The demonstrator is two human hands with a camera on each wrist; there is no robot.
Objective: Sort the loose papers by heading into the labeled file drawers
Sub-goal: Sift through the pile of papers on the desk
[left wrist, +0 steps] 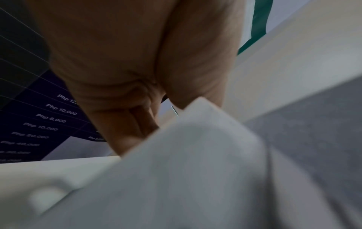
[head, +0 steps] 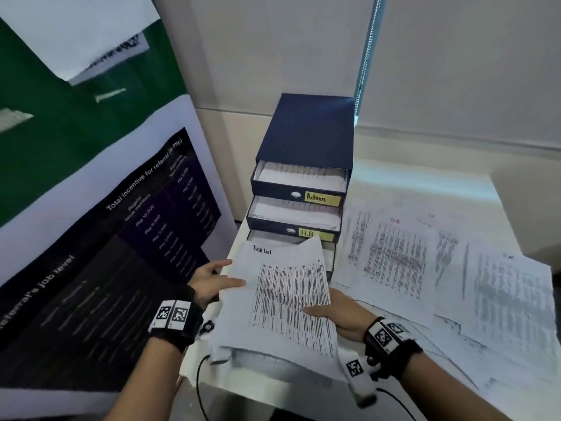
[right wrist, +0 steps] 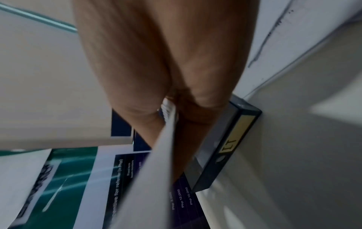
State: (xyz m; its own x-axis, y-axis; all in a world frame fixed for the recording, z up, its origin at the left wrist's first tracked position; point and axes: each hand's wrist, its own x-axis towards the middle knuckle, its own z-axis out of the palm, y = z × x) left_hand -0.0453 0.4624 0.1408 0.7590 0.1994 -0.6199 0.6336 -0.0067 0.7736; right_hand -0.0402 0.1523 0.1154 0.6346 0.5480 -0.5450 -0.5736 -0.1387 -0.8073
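A printed sheet headed "Task list" (head: 288, 293) is held up in front of the dark blue drawer unit (head: 306, 138). My left hand (head: 212, 281) pinches its left edge, thumb on top. Thumb over fingers, my right hand (head: 343, 317) pinches the right edge. The top drawer, labelled "Admin" (head: 321, 198), and the second, labelled "H.R" (head: 306, 233), stand partly pulled out with papers inside. The sheet mostly hides the third drawer (head: 329, 256). The right wrist view shows that drawer's "I.T" label (right wrist: 231, 142) beside the sheet (right wrist: 149, 178). Blurred paper (left wrist: 186, 170) fills the left wrist view below my fingers (left wrist: 137, 116).
Several loose printed papers (head: 394, 253) lie spread over the white table (head: 473, 183) to the right of the drawers. More sheets (head: 267, 360) lie under the held one near the front edge. A large poster (head: 121, 238) stands close on the left. A black cable (head: 198, 381) hangs off the table's front.
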